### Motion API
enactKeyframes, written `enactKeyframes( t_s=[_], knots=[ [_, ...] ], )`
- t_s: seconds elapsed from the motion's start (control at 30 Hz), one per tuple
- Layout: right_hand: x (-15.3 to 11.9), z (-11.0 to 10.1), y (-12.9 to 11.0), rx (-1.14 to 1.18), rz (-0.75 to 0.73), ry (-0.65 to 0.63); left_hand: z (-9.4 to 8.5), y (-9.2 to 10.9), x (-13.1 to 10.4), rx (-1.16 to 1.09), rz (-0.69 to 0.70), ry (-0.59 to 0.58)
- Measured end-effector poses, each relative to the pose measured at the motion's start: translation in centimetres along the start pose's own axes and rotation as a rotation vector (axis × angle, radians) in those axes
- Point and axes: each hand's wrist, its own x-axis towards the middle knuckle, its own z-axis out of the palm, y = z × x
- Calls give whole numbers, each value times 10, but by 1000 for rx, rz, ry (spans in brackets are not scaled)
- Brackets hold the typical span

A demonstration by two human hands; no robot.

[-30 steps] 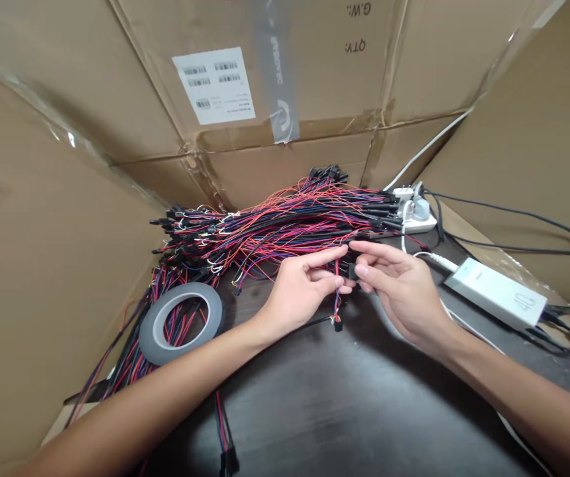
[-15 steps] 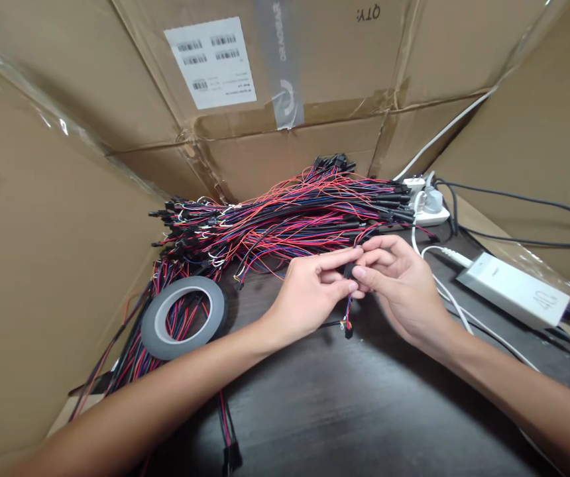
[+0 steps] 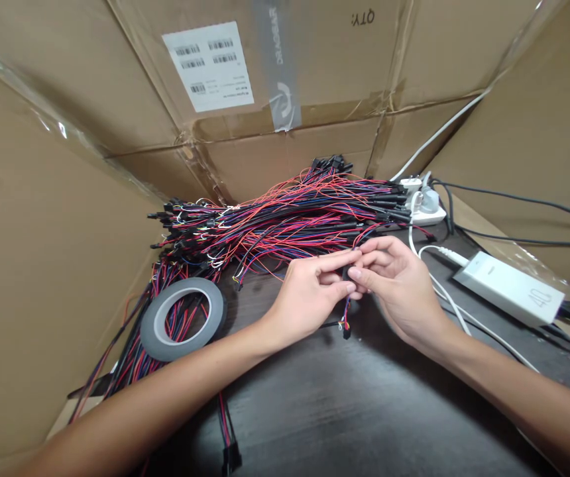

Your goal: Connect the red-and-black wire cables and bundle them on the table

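Note:
My left hand (image 3: 309, 291) and my right hand (image 3: 397, 285) meet at the middle of the table, fingertips together. Both are closed on a wire harness, its wrapped dark part mostly hidden between the fingers. From below the fingers hang the harness's red and blue wires, ending in a small black connector (image 3: 346, 333). Behind the hands lies a large pile of red, blue and black wire harnesses (image 3: 275, 218). A roll of grey tape (image 3: 215, 305) rests on more wires at the left, beside my left forearm.
A white power strip (image 3: 429, 215) with plugs stands at the back right. Nearer is a white power adapter (image 3: 511, 288) with cables. Cardboard walls (image 3: 325, 66) enclose the dark table (image 3: 305, 411). A black connector (image 3: 231, 457) lies at the front edge.
The view has shifted slightly. Both hands keep nearly the same pose on the harness, with only small shifts of the right fingers.

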Motion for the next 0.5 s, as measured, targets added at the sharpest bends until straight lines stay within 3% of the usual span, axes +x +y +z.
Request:
enactKeyframes(
  t_s=[0.33, 0.5],
  knots=[
    [0, 3, 1, -41, -7, 41, 1, -1, 0, -8, 21, 8],
    [0, 1, 2, -190, -38, 77, 1, 1, -1, -4, 43, 18]
  ],
)
